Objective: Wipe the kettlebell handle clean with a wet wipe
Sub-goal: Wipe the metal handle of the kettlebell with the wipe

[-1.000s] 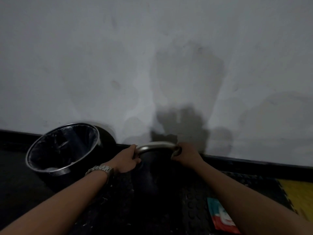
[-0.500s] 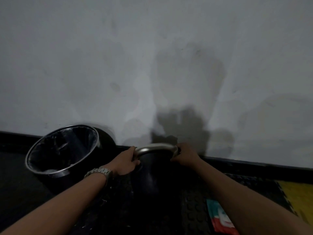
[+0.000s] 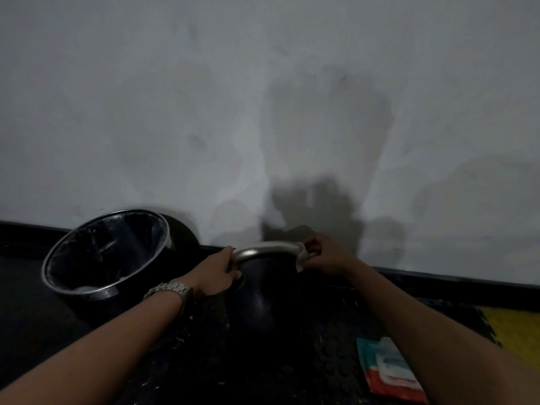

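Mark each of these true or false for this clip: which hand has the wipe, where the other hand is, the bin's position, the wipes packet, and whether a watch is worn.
1. The right hand holds the wet wipe at the right end of the kettlebell handle. True.
2. The left hand rests on the floor, clear of the kettlebell. False: it grips the left end of the handle.
3. The bin stands to the right of the kettlebell. False: it stands to its left, by the wall.
4. A wipes packet lies on the mat under the right forearm. True.
5. The watch is on the right wrist. False: it is on the left wrist.
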